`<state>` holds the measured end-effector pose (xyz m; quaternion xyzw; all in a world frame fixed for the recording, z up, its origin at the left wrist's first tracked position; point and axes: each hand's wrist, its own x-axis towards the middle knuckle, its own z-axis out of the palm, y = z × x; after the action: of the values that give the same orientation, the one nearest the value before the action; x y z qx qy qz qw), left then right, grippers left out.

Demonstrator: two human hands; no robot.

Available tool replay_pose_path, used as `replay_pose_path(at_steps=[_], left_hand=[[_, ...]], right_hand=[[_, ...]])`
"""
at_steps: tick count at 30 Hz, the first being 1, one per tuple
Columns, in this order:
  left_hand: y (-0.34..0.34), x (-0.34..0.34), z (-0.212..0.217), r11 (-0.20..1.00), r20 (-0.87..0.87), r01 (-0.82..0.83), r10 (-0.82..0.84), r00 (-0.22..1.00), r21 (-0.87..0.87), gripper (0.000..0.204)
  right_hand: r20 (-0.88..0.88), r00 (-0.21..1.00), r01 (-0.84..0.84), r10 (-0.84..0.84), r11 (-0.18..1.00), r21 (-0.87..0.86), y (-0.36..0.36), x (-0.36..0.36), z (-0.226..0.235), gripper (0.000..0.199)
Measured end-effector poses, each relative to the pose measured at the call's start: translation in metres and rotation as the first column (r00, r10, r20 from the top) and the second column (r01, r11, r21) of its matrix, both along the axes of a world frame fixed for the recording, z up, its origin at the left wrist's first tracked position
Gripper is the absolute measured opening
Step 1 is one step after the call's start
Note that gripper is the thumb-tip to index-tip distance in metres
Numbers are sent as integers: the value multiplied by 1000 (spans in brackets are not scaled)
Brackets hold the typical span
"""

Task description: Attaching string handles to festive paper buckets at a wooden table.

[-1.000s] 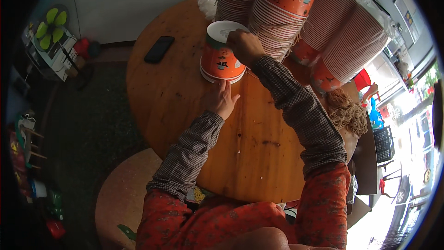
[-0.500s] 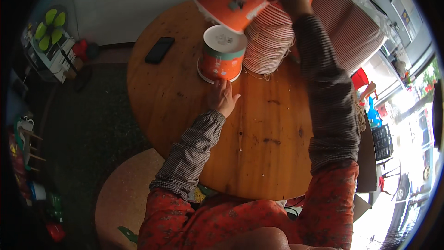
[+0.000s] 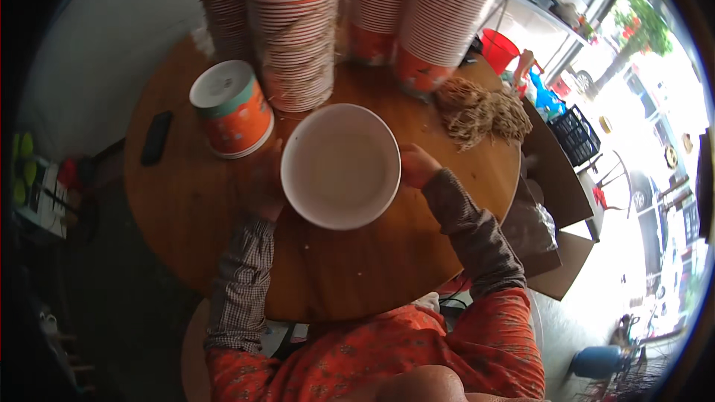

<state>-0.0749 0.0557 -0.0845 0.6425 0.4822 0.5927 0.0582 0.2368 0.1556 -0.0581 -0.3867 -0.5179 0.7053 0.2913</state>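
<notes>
A paper bucket (image 3: pixel 341 167) faces me with its wide mouth, showing a plain pale inside. My right hand (image 3: pixel 419 166) is closed on its right side at the rim, with the fingertips hidden behind the wall. Against the left side is my left hand (image 3: pixel 262 187), dim and blurred, its fingers mostly out of sight behind the bucket. Beyond my left hand an orange paper bucket with a green band (image 3: pixel 237 120) stands upside down on the table. Just behind it rises a tall stack of nested buckets (image 3: pixel 298 48) with straw-like strands hanging around the rims.
The round wooden table (image 3: pixel 201 231) also bears more bucket stacks (image 3: pixel 450 11), some in clear plastic. A bundle of tan raffia-like strands (image 3: pixel 482 110) lies at the right edge, and a black phone (image 3: pixel 156 138) at the left. An open cardboard box (image 3: pixel 555 186) stands right of the table.
My right hand has brought the orange bucket from above the stacks down in front of me, its mouth now facing me. My left hand has left the standing bucket's base. The view has swung right.
</notes>
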Motion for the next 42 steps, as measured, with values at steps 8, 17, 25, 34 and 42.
replay_pose_path(at_steps=[8, 17, 25, 34, 42], left_hand=[[-9, 11, -12, 922, -267, -200, 112, 957, -332, 43], [-5, 30, 4, 921, -273, -267, 189, 943, -283, 35], [-17, 57, 0, 973, -135, -154, 131, 982, -174, 22], [-57, 116, 23, 756, 513, 326, 14, 858, -567, 26], [-63, 128, 60, 582, 708, 608, -77, 702, -540, 35]], right_hand=[[236, 606, 76, -760, 350, 933, 53, 86, -12, 12], [313, 331, 88, -890, 360, 929, 83, 131, -18, 12], [233, 606, -32, -761, 269, 963, 56, 104, -11, 6], [45, 949, -306, 311, 881, 360, -64, 14, 46, 4], [103, 986, -164, 132, 888, 430, -83, -9, 32, 5]])
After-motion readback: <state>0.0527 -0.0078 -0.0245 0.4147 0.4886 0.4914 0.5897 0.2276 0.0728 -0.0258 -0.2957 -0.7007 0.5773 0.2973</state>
